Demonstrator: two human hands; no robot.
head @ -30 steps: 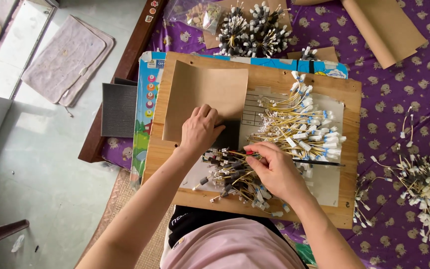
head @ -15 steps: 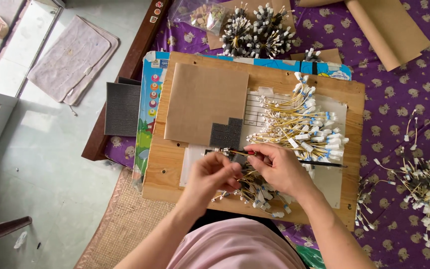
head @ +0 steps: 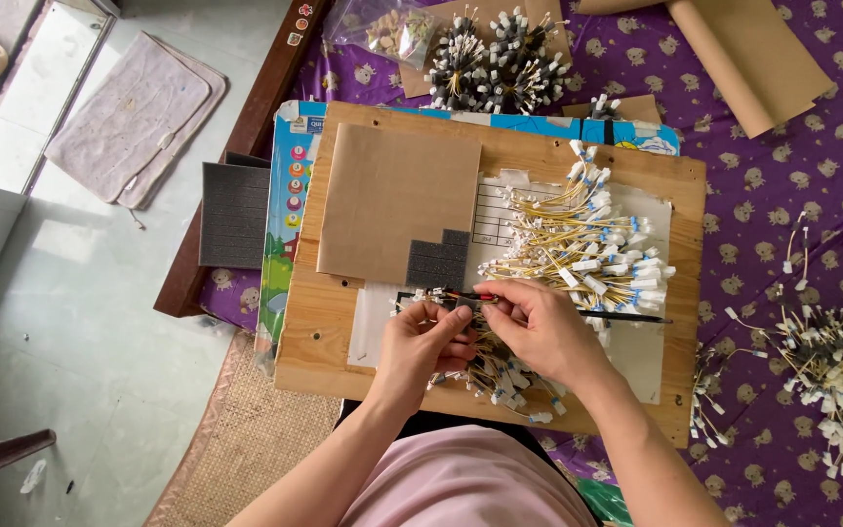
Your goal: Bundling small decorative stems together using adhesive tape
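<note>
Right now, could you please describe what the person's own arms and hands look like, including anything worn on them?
Both forearms are bare, with no sleeves reaching into view. The left hand and the right hand wear no gloves, and no rings, watch or bracelet show on either. The fingernails look short and plain. A pink garment covers the person's lap at the bottom edge of the picture.

We see a purple patterned cloth (head: 792, 166) spread under the work area. Top centre: clear plastic bag (head: 382, 27) w/ small brownish bits, just beside bundled black-and-white pieces (head: 495, 59). Top right: rolled brown paper (head: 734, 59). A dark foam pad (head: 234, 215) lies left of the colourful printed sheet (head: 290, 205). On the grey floor, a pale mat (head: 134, 115); lower down, a woven straw mat (head: 246, 439).
</note>
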